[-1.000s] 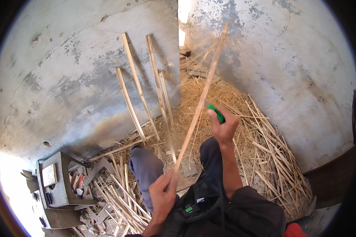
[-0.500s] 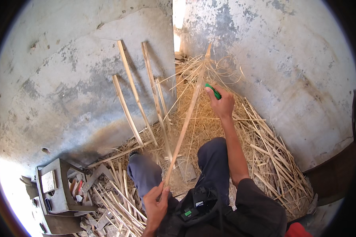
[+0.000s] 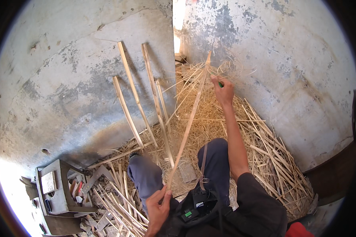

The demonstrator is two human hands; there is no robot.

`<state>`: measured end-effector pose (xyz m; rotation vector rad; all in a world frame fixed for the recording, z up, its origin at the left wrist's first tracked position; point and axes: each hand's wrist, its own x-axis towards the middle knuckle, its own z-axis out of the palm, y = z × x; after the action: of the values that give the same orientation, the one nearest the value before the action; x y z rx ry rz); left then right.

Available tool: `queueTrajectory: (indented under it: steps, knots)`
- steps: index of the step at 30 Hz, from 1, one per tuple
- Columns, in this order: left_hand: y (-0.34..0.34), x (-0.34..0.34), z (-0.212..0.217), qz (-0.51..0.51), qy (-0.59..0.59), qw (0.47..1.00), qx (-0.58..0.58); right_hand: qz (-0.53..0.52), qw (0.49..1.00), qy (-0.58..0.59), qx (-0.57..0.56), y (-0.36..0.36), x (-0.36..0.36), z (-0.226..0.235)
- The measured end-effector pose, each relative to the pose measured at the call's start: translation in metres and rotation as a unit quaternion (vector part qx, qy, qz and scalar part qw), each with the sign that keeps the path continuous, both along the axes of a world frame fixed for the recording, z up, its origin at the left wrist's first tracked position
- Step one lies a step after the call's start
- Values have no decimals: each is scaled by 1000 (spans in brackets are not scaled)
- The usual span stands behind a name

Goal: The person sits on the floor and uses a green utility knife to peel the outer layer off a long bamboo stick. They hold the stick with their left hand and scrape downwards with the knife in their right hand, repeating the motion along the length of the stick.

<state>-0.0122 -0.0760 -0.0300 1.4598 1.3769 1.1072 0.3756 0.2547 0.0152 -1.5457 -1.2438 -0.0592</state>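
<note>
Through the head camera, I have the strip (image 3: 188,128) running up the middle of my view, its near end toward half past six and its narrow far end toward half past twelve. The left hand (image 3: 158,205), near half past six, pinches that near end; the wood lies between thumb and fingers, and the rest reaches out beyond them. The right hand (image 3: 224,91), at about one o'clock, has its fingers curled shut round a green tool (image 3: 220,84), which is mostly hidden in the grip. Those fingers sit just on the three o'clock side of the strip, near its far end; I cannot tell whether the tool touches the wood.

Pale shavings (image 3: 221,66) fan out around the far end, and I see straw (image 3: 209,114) spread beneath. At ten to eleven o'clock, several sticks (image 3: 125,106) lean on the pale wall (image 3: 79,51). A pile of slats (image 3: 279,170) lies at four o'clock, a bundle of lengths (image 3: 116,207) at seven, and a grey stool (image 3: 63,185) lies tipped at eight.
</note>
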Motion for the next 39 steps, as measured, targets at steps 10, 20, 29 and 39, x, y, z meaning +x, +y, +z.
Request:
queueTrajectory:
  steps: [10, 20, 29, 39]
  knots:
    - [6, -7, -5, -13, -61, 993, -100, 325, 861, 344, -187, -23, 9, 27]
    - [54, 4, -29, -20, -136, 984, -116, 209, 964, 144, -83, -75, -46, -44]
    - [62, 14, -9, -37, -238, 957, -162, 331, 941, -74, -7, -180, -117, -58]
    - [60, 20, 4, -45, -255, 955, -147, 355, 929, -103, -10, -203, -129, -34]
